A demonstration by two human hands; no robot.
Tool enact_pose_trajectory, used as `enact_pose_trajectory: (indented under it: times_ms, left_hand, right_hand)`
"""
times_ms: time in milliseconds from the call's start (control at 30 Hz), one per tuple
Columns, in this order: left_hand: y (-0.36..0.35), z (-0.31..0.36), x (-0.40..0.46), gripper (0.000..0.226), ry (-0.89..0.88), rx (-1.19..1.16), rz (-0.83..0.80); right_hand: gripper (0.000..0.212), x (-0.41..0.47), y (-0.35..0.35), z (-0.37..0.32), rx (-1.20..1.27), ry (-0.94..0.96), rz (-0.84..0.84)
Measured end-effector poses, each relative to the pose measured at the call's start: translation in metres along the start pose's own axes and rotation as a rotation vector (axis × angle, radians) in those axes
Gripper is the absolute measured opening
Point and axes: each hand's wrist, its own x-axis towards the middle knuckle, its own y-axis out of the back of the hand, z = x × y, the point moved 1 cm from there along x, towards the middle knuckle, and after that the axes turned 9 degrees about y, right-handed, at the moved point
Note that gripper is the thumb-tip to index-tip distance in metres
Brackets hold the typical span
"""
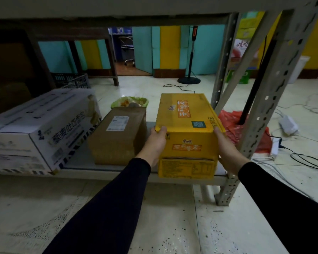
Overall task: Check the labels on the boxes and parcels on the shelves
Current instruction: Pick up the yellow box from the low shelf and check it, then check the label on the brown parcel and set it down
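1. Progress looks partial to me: I have the yellow printed cardboard box [186, 132] in hand at the right end of the low grey metal shelf [117, 174], its front end at the shelf's edge.
2. My left hand [155, 143] holds its left side, thumb hooked over the top corner; my right hand [226, 149] holds the right side, thumb on the top edge. The other fingers are hidden behind the box.
3. Its top and front print face me, so I judge this check underway.
4. The brown cardboard parcel [117, 136] with a white label [117, 123] and the large white printed carton [39, 131] wait to its left, seemingly still to be checked.
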Motion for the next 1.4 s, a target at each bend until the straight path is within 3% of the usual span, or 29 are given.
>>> enact_pose_trajectory:
  times_ms: [267,400,467,600,733,900,1033,1233,1400]
  left_hand:
    - [-0.003,0.002,0.012,0.055,-0.034,0.016,0.037]
    - [-0.003,0.008,0.007,0.068,0.044,0.08,0.033]
    - [0.0,0.01,-0.001,0.077,0.037,0.101,0.035]
    - [0.02,0.02,-0.031,0.064,-0.072,0.169,0.067]
    - [0.051,0.027,-0.062,0.058,-0.112,0.108,0.169]
    - [0.108,0.026,-0.098,0.046,-0.098,0.104,0.298]
    - [0.165,0.022,-0.092,0.066,-0.064,0.145,0.301]
    - [0.24,0.025,-0.043,0.048,-0.048,0.175,0.223]
    - [0.28,0.015,0.02,0.048,0.055,0.19,0.048]
  right_hand:
    - [0.062,0.013,-0.004,0.003,0.027,0.013,0.043]
    - [0.074,0.005,-0.006,-0.004,-0.075,0.008,0.074]
    - [0.083,-0.003,-0.002,-0.009,-0.262,0.138,0.086]
    - [0.067,-0.024,-0.001,-0.039,-0.673,0.556,0.209]
    - [0.056,-0.048,-0.027,-0.062,-0.646,0.669,0.026]
    - [0.06,-0.068,-0.082,-0.064,-0.614,0.58,-0.299]
    - [0.07,-0.065,-0.143,-0.053,-0.692,0.458,-0.425]
    - [0.075,-0.036,-0.227,-0.026,-0.666,0.21,-0.312]
    - [0.084,-0.003,-0.267,-0.004,-0.522,-0.018,-0.027]
